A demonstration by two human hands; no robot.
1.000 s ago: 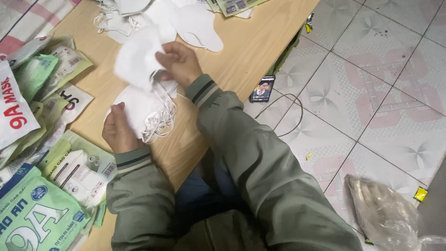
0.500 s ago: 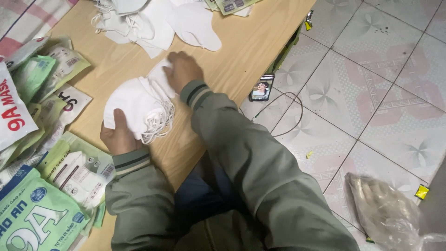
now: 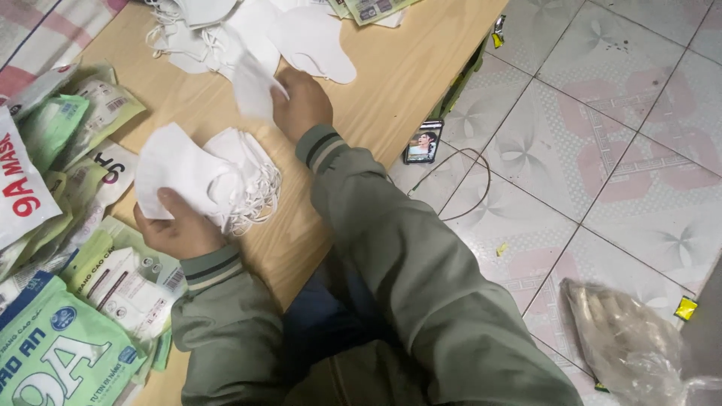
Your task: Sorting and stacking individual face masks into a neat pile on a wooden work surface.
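My left hand (image 3: 179,227) grips a stack of white face masks (image 3: 204,177) with loose ear loops, held just above the wooden tabletop (image 3: 391,83). My right hand (image 3: 302,101) is further out over the table and pinches a single white mask (image 3: 252,86). A loose heap of more white masks (image 3: 248,26) lies at the far end of the table, just beyond my right hand. Both arms wear olive-green jacket sleeves with striped cuffs.
Green and white printed mask packets (image 3: 68,331) are piled along the left of the table. On the tiled floor to the right lie a phone (image 3: 423,141) with a thin cable, small yellow wrappers and a crumpled clear plastic bag (image 3: 624,346).
My right hand left the stack, reached toward the far heap and now holds a single mask. The stack in my left hand stays in about the same place.
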